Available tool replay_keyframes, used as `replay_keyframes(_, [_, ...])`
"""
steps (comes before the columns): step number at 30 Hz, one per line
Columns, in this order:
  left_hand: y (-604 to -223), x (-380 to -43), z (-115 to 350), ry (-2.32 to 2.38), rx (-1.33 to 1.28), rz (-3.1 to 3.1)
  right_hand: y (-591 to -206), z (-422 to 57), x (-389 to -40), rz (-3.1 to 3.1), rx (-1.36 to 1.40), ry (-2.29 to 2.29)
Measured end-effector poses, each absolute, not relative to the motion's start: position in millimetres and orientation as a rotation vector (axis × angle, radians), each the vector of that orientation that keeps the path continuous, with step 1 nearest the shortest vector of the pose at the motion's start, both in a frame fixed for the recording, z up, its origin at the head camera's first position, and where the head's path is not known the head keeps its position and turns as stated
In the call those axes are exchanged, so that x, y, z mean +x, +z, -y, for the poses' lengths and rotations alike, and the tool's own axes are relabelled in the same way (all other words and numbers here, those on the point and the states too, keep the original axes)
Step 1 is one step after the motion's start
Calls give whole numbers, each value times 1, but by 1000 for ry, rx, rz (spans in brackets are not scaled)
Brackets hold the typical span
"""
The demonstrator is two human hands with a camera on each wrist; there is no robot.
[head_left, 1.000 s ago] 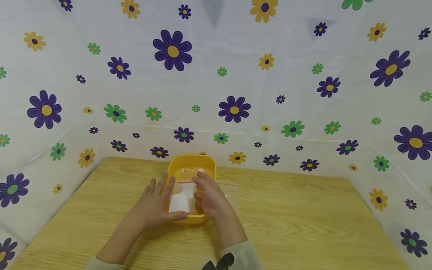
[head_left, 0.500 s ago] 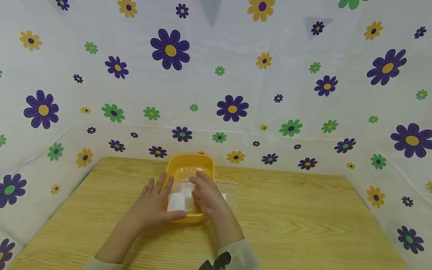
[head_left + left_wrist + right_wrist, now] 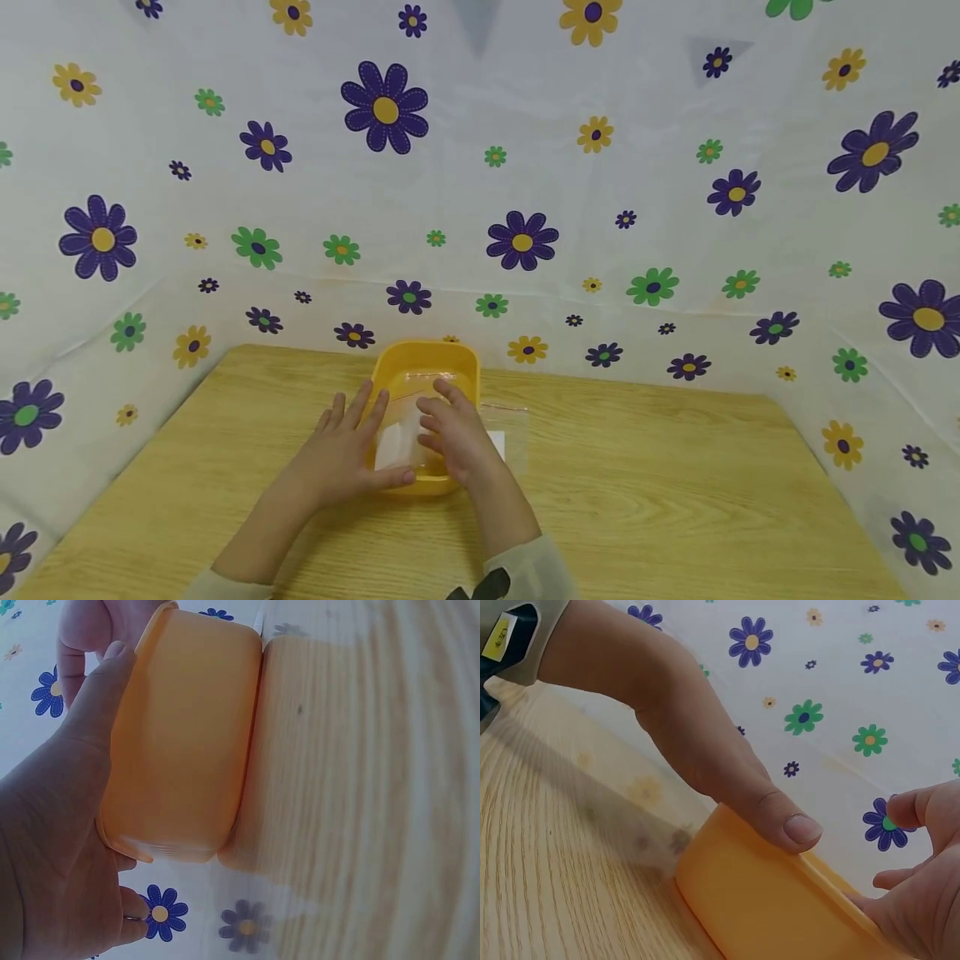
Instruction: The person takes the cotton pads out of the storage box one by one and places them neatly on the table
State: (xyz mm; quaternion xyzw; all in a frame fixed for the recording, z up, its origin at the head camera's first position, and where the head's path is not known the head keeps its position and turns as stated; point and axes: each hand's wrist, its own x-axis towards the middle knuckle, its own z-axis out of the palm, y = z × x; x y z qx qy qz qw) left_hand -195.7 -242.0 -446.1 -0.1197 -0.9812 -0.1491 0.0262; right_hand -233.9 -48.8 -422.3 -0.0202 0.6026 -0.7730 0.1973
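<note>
A yellow plastic tub stands on the table. My left hand spans its near left corner, thumb along the front rim and straight, spread fingers against the left side. In the left wrist view its thumb lies by the tub's rim. A clear zip bag with a red strip and white contents lies in the tub, bent upward. My right hand is over the tub's right side, its loosely curved fingers at the bag's right part, partly hiding it. In the right wrist view those fingers stand above the rim.
Clear plastic with a similar strip and a white piece shows on the right beyond the tub and forearm. More clear plastic shows at the tub's far end. A white flower-printed sheet rises around the wooden table.
The bag in the tub has bent and tilted, its red strip now slanting and its white contents curved. The right fingers have shifted slightly; the left hand and tub stay in place.
</note>
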Motion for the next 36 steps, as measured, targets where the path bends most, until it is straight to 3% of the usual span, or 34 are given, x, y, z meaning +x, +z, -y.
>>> replay_keyframes(10, [-443, -195, 241, -443, -392, 3027, -425, 57, -229, -1842, -208, -2097])
replay_keyframes(25, [-441, -196, 239, -447, -385, 3027, -426, 64, -232, -1819, -10, -2139])
replay_keyframes(36, [-441, -195, 238, -452, -384, 3039, -428, 68, -232, -1832, -53, -2114])
